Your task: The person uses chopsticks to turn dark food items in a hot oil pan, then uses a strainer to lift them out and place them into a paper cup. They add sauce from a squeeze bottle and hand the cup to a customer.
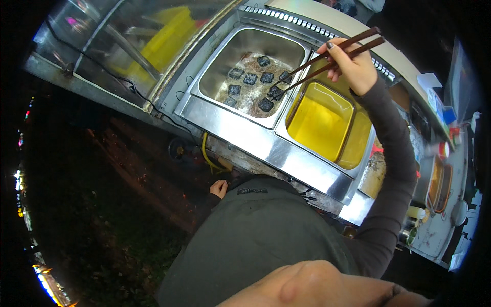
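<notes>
Across the basin edge (235, 111), chopsticks (313, 61)

The chopsticks (365, 35) look wooden and smooth, the cubes (266, 78) rough, the fryer (232, 121) glossy metal.

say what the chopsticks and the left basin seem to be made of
Chopsticks: probably wood, smooth-looking; the dark brown colour suggests it, though plastic is possible.
Left basin: apparently stainless steel, satin inside; its silvery-grey colour and soft reflections point to it.

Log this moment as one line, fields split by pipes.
right grip: holding chopsticks, tips at black chunks in metal basin | left grip: low beside torso, contents unclear | alongside: yellow liquid
</notes>
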A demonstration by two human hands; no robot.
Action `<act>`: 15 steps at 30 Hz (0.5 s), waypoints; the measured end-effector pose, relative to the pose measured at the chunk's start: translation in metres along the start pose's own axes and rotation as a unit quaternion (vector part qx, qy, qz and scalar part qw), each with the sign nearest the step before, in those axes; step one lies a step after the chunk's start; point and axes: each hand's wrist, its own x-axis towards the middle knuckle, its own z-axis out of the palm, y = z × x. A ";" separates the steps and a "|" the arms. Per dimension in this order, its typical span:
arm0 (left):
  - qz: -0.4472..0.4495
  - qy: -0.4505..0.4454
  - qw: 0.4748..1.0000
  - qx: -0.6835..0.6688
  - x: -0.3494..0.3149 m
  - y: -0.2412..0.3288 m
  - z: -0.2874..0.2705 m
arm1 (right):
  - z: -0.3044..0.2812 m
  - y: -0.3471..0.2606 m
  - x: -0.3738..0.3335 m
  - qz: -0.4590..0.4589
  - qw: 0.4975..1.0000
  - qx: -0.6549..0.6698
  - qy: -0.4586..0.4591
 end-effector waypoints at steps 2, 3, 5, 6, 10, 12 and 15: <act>-0.017 -0.009 1.000 0.002 0.005 -0.003 0.002 | 0.008 -0.003 -0.001 0.021 1.000 -0.002 -0.011; 0.018 0.013 1.000 0.002 0.011 -0.005 0.003 | 0.011 -0.004 -0.002 0.018 1.000 -0.010 -0.023; 0.054 0.046 0.997 0.014 0.029 -0.011 0.007 | 0.010 -0.006 -0.006 0.014 1.000 -0.011 0.010; 0.036 0.039 0.999 0.010 0.043 -0.014 0.009 | 0.006 -0.008 -0.008 0.009 1.000 -0.005 0.026; 0.063 0.149 0.983 0.081 0.096 -0.015 0.022 | -0.019 -0.013 -0.028 -0.072 0.997 0.013 0.027; 0.028 0.135 0.987 0.080 0.113 -0.005 0.025 | -0.025 -0.014 -0.043 -0.053 0.997 -0.015 0.061; 0.027 0.142 0.981 0.127 0.125 0.016 0.028 | -0.030 -0.018 -0.068 -0.064 0.993 -0.006 0.097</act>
